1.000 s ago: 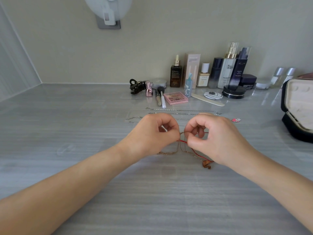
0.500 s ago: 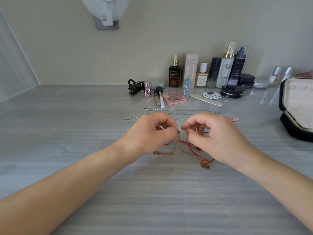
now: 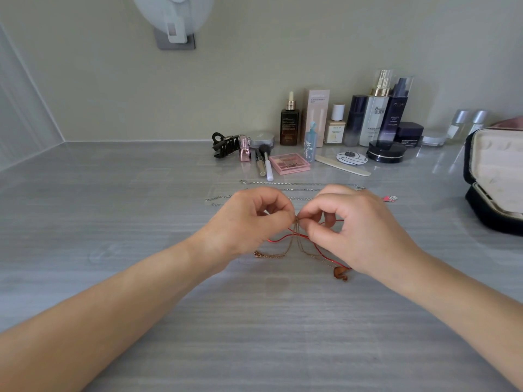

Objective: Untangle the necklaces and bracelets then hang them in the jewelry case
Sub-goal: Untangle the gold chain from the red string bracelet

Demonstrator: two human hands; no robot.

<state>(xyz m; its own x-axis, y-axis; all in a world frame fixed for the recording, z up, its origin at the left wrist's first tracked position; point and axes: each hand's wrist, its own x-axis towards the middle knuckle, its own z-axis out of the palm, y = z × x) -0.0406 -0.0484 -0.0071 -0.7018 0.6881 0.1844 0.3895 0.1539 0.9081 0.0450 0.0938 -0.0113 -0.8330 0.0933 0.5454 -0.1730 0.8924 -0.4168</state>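
Dead centre, left hand (image 3: 249,222) and right hand (image 3: 359,224) each pinched the gold chain (image 3: 271,254) — jewelry case (image 3: 481,210) at three o'clock.

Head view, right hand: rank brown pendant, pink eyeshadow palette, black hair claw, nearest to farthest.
1. Brown pendant, by the wrist of the right hand, which pinches the gold chain.
2. Pink eyeshadow palette, behind the hand, slightly left.
3. Black hair claw, farther back and left.
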